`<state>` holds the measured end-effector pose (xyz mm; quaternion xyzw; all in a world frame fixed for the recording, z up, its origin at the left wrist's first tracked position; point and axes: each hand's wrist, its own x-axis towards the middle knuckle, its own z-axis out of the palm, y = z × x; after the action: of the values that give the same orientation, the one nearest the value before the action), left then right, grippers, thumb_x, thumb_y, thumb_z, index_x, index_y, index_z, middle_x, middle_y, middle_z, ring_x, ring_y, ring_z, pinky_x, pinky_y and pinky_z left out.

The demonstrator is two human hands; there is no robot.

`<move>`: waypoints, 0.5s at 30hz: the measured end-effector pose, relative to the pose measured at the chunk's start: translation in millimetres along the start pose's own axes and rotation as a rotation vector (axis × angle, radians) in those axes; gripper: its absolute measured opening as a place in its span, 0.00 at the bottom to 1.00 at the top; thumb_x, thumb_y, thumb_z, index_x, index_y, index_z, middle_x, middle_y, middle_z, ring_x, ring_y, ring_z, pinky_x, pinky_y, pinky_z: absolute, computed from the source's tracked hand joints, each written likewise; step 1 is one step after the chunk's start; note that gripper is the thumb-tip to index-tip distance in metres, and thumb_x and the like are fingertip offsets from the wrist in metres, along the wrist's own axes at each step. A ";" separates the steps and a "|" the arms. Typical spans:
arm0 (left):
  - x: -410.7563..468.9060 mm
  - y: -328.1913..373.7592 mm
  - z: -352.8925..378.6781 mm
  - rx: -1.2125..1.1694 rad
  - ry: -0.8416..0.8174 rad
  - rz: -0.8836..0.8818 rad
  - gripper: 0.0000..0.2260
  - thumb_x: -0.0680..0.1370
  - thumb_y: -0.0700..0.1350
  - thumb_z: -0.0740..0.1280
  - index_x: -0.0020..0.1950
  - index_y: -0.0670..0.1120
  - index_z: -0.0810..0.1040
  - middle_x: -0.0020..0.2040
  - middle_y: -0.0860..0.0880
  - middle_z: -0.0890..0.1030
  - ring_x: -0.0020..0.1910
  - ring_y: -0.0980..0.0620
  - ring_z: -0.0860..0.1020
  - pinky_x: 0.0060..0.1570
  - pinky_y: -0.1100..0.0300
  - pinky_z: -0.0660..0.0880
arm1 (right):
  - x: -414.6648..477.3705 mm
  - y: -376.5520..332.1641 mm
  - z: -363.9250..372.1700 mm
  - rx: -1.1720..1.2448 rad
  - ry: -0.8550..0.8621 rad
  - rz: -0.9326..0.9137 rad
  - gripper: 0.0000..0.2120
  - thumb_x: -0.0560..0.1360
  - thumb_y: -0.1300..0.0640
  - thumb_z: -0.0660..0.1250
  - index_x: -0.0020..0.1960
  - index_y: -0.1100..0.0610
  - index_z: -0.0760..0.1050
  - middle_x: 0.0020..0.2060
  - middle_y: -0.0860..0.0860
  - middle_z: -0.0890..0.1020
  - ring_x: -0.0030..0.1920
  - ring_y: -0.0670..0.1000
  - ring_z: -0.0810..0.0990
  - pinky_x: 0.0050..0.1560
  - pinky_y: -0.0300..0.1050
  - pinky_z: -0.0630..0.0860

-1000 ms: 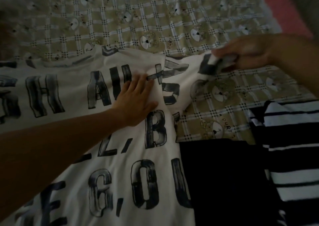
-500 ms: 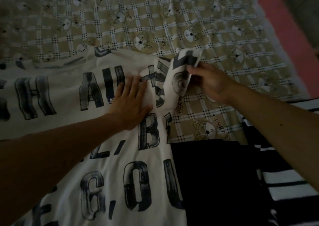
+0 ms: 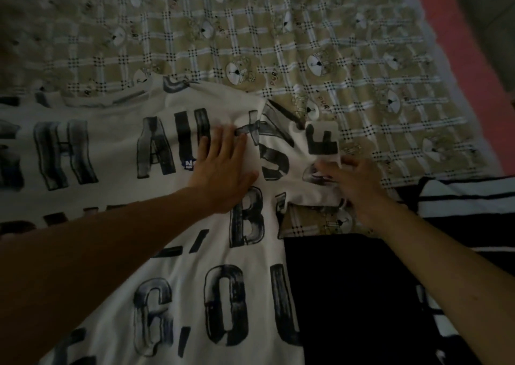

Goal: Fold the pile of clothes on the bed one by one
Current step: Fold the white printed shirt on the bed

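Pressing the shirt [image 3: 111, 220] flat on the bed [image 3: 278, 36] with left hand [image 3: 220, 175], fingers [image 3: 223, 144] straight and together; pinching the sleeve [image 3: 320, 142] just right of it with right hand [image 3: 354, 181], sleeve pointing right, fold due leftward.

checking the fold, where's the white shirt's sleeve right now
In the head view the sleeve lies right of centre on the checked bedsheet, between the flat left hand and the right hand that holds its edge, past the black garment.
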<state>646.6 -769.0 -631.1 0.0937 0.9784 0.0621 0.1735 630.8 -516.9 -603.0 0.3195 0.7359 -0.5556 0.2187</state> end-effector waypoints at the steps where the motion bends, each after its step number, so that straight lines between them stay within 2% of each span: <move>1: -0.2 2.7 -1.5 -0.033 0.015 -0.004 0.36 0.80 0.64 0.46 0.80 0.46 0.42 0.81 0.41 0.40 0.79 0.40 0.38 0.77 0.41 0.41 | 1.0 4.0 -0.8 0.056 -0.084 0.029 0.48 0.44 0.41 0.84 0.61 0.56 0.77 0.52 0.54 0.84 0.50 0.55 0.84 0.53 0.56 0.81; 3: -2.6 6.8 -3.2 -0.086 0.068 0.036 0.34 0.81 0.62 0.49 0.81 0.46 0.44 0.81 0.42 0.42 0.79 0.40 0.39 0.77 0.40 0.42 | -0.7 1.2 -3.9 0.200 -0.255 0.095 0.48 0.41 0.50 0.86 0.60 0.58 0.79 0.54 0.56 0.84 0.54 0.58 0.84 0.57 0.58 0.79; 4: -5.6 9.2 -2.8 -0.090 0.102 0.082 0.34 0.81 0.62 0.50 0.81 0.46 0.44 0.81 0.43 0.43 0.79 0.41 0.40 0.77 0.41 0.43 | -3.4 -2.7 -5.6 0.266 -0.339 0.130 0.47 0.42 0.53 0.86 0.61 0.58 0.79 0.54 0.57 0.84 0.54 0.59 0.84 0.54 0.57 0.81; 7: -14.7 19.4 7.9 -0.090 0.129 0.191 0.34 0.82 0.62 0.47 0.81 0.46 0.42 0.81 0.45 0.41 0.80 0.45 0.39 0.78 0.44 0.42 | -10.2 -7.9 -8.7 0.419 -0.481 0.141 0.28 0.61 0.56 0.76 0.60 0.58 0.78 0.56 0.58 0.84 0.55 0.59 0.83 0.50 0.56 0.82; 9: -15.7 24.2 18.5 -0.068 0.073 0.192 0.35 0.80 0.64 0.43 0.81 0.46 0.41 0.81 0.45 0.40 0.79 0.45 0.37 0.77 0.44 0.40 | -13.5 -3.5 -7.3 0.424 -0.444 0.132 0.19 0.70 0.57 0.69 0.60 0.56 0.78 0.53 0.56 0.85 0.50 0.57 0.85 0.44 0.53 0.84; 12: -10.6 24.4 24.2 -0.017 0.039 0.197 0.35 0.80 0.66 0.43 0.81 0.47 0.40 0.81 0.45 0.38 0.79 0.45 0.35 0.77 0.42 0.40 | -17.4 3.7 -2.3 0.307 -0.347 0.121 0.18 0.72 0.53 0.68 0.62 0.53 0.78 0.48 0.52 0.86 0.40 0.54 0.86 0.29 0.46 0.81; 15: -16.6 21.8 24.1 -0.060 0.068 0.157 0.35 0.80 0.65 0.45 0.81 0.48 0.39 0.80 0.45 0.36 0.78 0.44 0.34 0.77 0.43 0.39 | -24.0 -0.4 5.6 0.344 -0.327 0.105 0.25 0.67 0.51 0.74 0.63 0.54 0.78 0.49 0.53 0.86 0.43 0.54 0.86 0.35 0.47 0.81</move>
<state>673.9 -749.0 -644.8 0.1626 0.9710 0.1082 0.1376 647.1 -527.8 -588.1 0.2956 0.5679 -0.7048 0.3057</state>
